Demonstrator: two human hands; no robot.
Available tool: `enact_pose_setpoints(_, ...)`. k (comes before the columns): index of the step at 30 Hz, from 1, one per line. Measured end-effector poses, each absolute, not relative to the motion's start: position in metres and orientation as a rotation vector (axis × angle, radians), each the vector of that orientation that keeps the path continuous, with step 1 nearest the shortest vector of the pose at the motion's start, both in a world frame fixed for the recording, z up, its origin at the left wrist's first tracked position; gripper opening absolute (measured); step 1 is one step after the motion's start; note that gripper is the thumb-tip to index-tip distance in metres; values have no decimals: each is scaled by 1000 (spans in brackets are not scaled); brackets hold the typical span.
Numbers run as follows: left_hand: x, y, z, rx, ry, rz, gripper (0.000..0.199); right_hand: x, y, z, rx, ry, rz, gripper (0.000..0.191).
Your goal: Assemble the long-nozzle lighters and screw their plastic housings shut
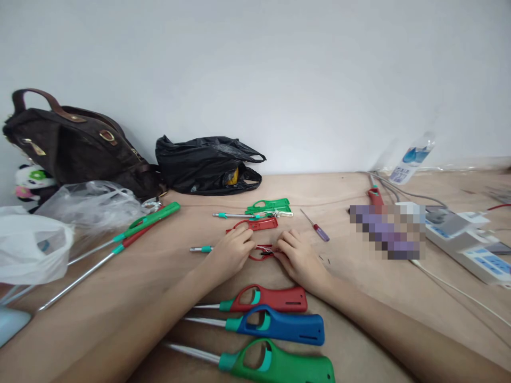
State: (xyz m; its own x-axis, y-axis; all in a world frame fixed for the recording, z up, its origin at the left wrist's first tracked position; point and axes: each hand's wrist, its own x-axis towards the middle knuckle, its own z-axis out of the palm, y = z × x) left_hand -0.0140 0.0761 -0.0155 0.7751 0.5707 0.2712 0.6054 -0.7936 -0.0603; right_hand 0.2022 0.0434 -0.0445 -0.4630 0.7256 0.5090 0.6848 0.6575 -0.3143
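Note:
An opened red gas lighter (pixel 261 256) lies on the table, its inner wires and parts exposed and its metal tube pointing left. My left hand (pixel 232 249) is closed on its front part, near the teal collar. At the handle end, the fingers of my right hand (pixel 297 258) pinch its edge; the fingertips partly hide what they grip. Just behind lies a loose red shell half (pixel 263 224). Farther back are green shell pieces (pixel 275 205) and a bare lighter mechanism (pixel 255 215). A screwdriver (pixel 319 231) with a purple handle lies to the right, near tiny screws (pixel 329 261).
Whole lighters in red (pixel 279 299), blue (pixel 297 327) and green (pixel 299 367) lie in front, between my forearms. Bags (pixel 199 165) and more lighters (pixel 151 221) are at left. A power strip (pixel 459 242), bottle (pixel 413 159) and pixelated object (pixel 387 232) stand right.

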Motion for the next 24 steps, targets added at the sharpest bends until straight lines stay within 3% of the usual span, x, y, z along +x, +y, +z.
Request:
enact_pose_setpoints(4,-15,77,-11,-2890,-967,-355,23,202,44,-43,-1097,-2236,138,14)
enact_pose_setpoints(10,-33,99,-1,-3052,-1171,-719,26,201,44,-41,-1091,-2242,117,13)
enact_pose_setpoints(20,-43,116,-17,-3041,-1086,-450,21,205,44,-38,-1041,-2259,183,15)
enact_pose_setpoints(24,-40,111,-14,-2997,-1059,-531,18,207,44,-38,-1024,-2268,215,14)
